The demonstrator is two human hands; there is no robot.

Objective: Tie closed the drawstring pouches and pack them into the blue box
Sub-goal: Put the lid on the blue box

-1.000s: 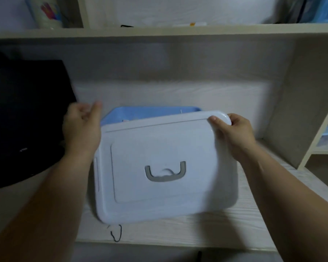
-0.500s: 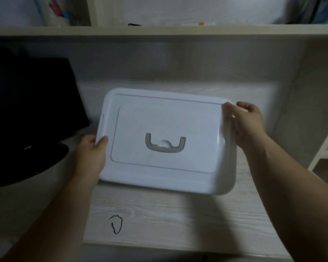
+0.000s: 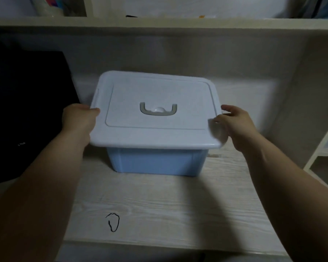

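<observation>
The blue box (image 3: 155, 161) stands on the pale wooden desk, covered by its white lid (image 3: 155, 110) with a grey handle (image 3: 158, 110) in the middle. My left hand (image 3: 78, 121) grips the lid's left edge, thumb on top. My right hand (image 3: 233, 123) is at the lid's right front corner, fingers spread and blurred, touching the rim. No drawstring pouches show; the box's inside is hidden by the lid.
A black bag or case (image 3: 23, 110) leans at the left. A small loop of black thread (image 3: 113, 222) lies near the desk's front edge. A shelf (image 3: 159, 23) runs overhead, and a side shelf unit (image 3: 322, 144) stands at the right.
The lid, held tilted in front of the box a second ago, has been laid flat on top of it. Both hands slid to the lid's side edges, and the right hand loosened.
</observation>
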